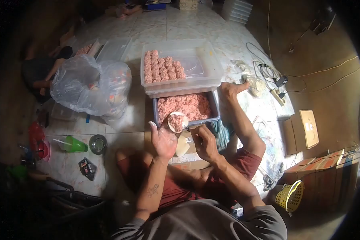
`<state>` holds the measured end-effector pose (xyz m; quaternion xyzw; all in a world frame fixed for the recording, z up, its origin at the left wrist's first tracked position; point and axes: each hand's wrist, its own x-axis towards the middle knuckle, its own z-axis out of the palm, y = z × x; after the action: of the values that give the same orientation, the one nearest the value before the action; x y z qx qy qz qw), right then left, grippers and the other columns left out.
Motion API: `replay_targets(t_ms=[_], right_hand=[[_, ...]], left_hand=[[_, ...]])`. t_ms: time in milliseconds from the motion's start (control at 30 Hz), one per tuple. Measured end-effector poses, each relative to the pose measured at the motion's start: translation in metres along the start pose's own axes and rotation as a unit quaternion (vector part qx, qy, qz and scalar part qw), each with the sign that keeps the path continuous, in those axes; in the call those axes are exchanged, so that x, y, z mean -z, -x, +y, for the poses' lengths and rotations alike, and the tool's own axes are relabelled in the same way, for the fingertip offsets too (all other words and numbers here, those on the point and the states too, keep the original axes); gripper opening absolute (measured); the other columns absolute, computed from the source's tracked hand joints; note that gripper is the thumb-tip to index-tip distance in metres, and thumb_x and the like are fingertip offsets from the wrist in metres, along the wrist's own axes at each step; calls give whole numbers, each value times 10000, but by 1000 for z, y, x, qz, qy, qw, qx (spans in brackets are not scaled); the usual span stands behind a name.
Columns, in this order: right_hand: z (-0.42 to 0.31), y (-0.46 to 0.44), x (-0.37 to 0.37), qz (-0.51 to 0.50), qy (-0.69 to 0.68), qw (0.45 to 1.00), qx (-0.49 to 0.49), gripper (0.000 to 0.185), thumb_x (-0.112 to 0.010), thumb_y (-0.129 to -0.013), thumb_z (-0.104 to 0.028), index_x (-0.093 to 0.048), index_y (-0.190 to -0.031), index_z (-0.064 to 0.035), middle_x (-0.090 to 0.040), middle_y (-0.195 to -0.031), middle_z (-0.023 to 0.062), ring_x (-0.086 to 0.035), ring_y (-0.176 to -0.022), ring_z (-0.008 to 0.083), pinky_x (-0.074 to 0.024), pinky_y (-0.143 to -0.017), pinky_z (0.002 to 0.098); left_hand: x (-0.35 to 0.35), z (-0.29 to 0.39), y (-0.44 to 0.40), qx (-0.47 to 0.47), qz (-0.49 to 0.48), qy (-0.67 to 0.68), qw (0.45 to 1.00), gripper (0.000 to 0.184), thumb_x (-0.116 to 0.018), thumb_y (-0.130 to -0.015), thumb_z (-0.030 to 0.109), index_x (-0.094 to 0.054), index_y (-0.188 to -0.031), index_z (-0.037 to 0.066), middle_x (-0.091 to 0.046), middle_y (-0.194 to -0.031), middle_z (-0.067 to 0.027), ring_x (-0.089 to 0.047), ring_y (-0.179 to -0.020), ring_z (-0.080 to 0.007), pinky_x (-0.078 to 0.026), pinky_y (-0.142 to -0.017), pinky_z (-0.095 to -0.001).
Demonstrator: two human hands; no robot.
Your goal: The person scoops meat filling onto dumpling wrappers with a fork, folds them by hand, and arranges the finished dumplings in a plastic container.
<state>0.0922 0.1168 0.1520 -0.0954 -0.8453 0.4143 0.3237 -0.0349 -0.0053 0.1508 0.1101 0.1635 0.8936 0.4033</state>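
A pale round wrapper with pink minced filling (176, 122) rests on the fingers of my left hand (164, 141), whose thumb stands apart. Beside it, my right hand (206, 143) is closed around a thin utensil, its tip near the filling. Behind both hands is a dark tray (217, 105) of pink mince (184, 106). Above that tray sits a clear plastic container (206, 64) with rows of filled pieces (161, 68) on its left side. Below my hands, a stack of pale wrappers (182, 146) lies on cardboard.
A big clear plastic bag (90, 88) stands at the left, near another person (44, 74). Lower left are a green cup (76, 144), a glass dish (98, 144) and a small dark packet (87, 169). Cables (264, 66), cardboard boxes (320, 164) and a yellow basket (289, 196) are at the right.
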Motion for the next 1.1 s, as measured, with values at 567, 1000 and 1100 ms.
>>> replay_targets(t_ms=[567,1000,1100], right_hand=[[-6,-42,51,-298,227,927,39,337,-613,-817,-32,-692,-1141,-81,-660,-1027,116,-656,-1026,306,-554,-885,451],[92,-108,62,-363,393,835,124,274,-514,-904,-92,-649,-1142,-99,-660,-1107,94,-665,-1057,262,-294,-1117,639],[82,-132,99,-396,373,837,52,323,-569,-849,-11,-690,-1137,-91,-701,-1070,104,-671,-1074,288,-381,-1027,569]], left_hand=[[81,0,45,162,94,98,977,928,-384,-975,730,-478,-1414,-82,-578,-1397,-258,-570,-1288,-358,-440,-1111,-476],[140,-7,42,98,163,-233,954,474,-491,-1037,540,-606,-1118,87,-709,-918,-60,-683,-795,-166,-539,-698,-315],[111,-17,44,50,163,-300,939,493,-473,-1047,529,-605,-1136,62,-715,-987,-105,-711,-890,-196,-581,-798,-345]])
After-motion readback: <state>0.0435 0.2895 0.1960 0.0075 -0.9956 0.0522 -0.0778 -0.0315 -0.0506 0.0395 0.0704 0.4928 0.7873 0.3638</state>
